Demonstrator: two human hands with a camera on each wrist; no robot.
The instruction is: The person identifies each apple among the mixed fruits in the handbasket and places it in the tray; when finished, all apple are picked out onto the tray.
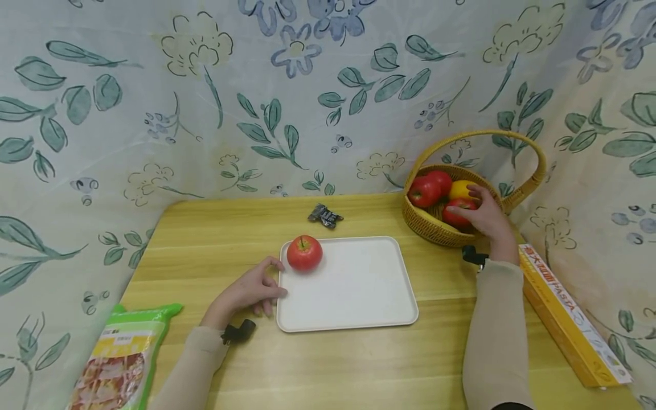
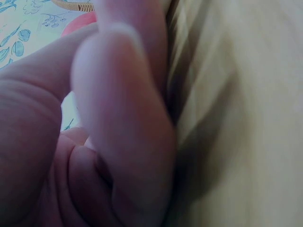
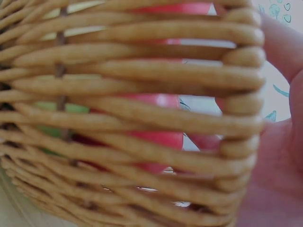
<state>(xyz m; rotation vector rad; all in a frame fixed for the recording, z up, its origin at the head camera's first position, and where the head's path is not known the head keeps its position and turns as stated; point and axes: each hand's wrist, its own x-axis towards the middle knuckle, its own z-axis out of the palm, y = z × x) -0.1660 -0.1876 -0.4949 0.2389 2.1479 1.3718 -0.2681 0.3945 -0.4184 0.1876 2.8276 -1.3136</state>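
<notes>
My left hand [image 1: 252,289] rests on the table beside a white rectangular tray [image 1: 353,290], its index fingertip and thumb tip right at the tray's left rim. A red apple [image 1: 304,253] sits in the tray's back left corner. Over at the right, my right hand [image 1: 489,215] reaches into a wicker basket [image 1: 435,230] and grips a red apple [image 1: 459,212] between thumb and fingers. Beside that apple lie two more red fruits [image 1: 424,191] and a yellow one [image 1: 462,189]. In the right wrist view, the basket's weave [image 3: 142,85] hides most of the held apple.
A small dark wrapped packet [image 1: 325,216] lies behind the tray. An orange pasta box [image 1: 569,319] lies along the right side of the table. At the front left is a green and yellow food bag [image 1: 120,359]. A floral cloth [image 1: 287,114] hangs behind the table.
</notes>
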